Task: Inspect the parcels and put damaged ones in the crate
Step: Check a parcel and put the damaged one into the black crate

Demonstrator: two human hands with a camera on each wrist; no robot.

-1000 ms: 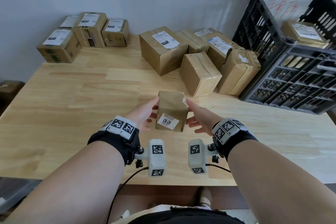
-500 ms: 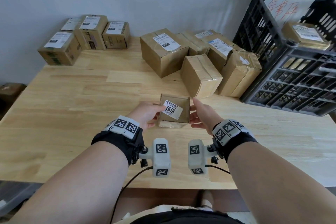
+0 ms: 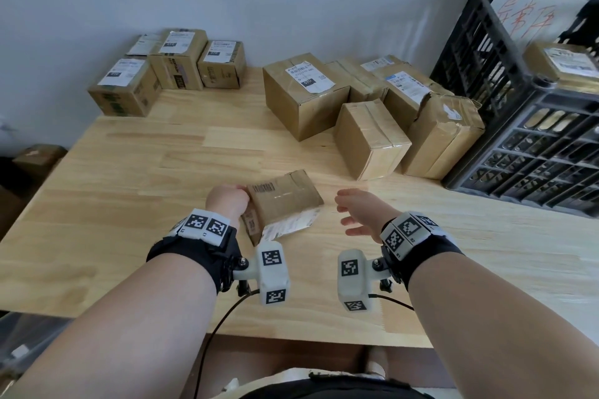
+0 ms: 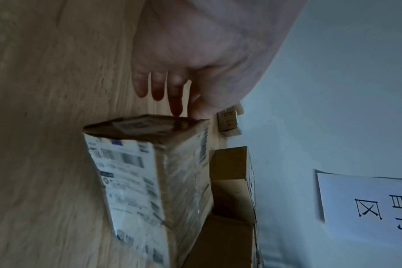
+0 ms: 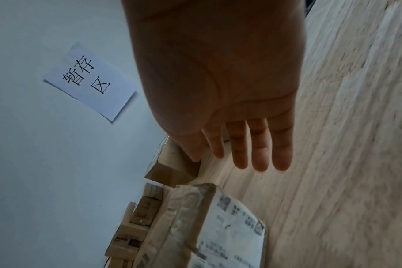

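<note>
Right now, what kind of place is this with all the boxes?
Probably a parcel sorting spot: labelled cardboard parcels piled on a wooden table, a black crate with a handwritten sign, and a paper notice on the wall.

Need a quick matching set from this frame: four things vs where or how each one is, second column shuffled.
Things:
1. small parcel
2. right hand
3. crate
4. group of three labelled boxes

States:
A. far left corner of the table, by the wall
B. held by the left hand
C. right side of the table, a parcel inside
D. open, holding nothing

Pairs: 1-B, 2-D, 3-C, 4-A
</note>
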